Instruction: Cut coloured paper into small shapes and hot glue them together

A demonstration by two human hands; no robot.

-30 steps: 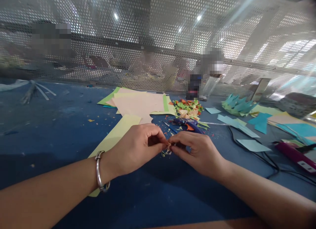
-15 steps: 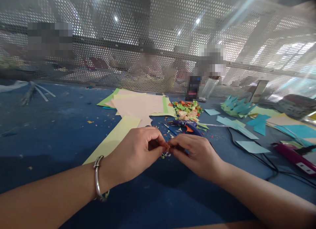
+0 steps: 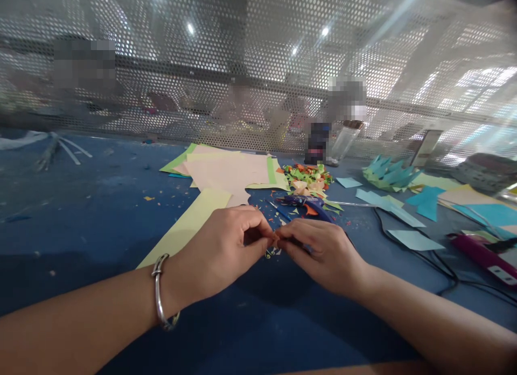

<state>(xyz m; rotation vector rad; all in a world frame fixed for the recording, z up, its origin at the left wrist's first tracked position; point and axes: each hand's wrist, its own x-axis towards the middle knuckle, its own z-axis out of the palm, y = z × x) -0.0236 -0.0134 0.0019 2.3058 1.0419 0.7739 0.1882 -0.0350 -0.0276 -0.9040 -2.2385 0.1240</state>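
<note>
My left hand (image 3: 226,248), with a silver bangle at the wrist, is closed in a pinch near the middle of the view. Fingertip to fingertip with it, my right hand (image 3: 323,251) is pinched as well. Between them is a tiny orange-brown piece (image 3: 276,239), seemingly paper, mostly hidden by the fingers. Just beyond the hands lie a blue glue gun (image 3: 315,205) and a thin blue tool (image 3: 279,210). A pale yellow paper strip (image 3: 188,224) runs beside and partly behind my left hand. Small paper scraps are scattered below the fingertips.
Stacked pale pink, yellow and green paper sheets (image 3: 230,170) lie farther back. A heap of green and orange paper cuttings (image 3: 309,178) is beside them. To the right are a pointed teal paper piece (image 3: 390,173), a magenta power strip (image 3: 480,259) and black cables (image 3: 448,275). A perforated screen (image 3: 181,95) closes the back.
Both hands keep nearly the same pinch, with only a slight shift at the fingertips. The whole view has moved very slightly; the things on the table stay put.
</note>
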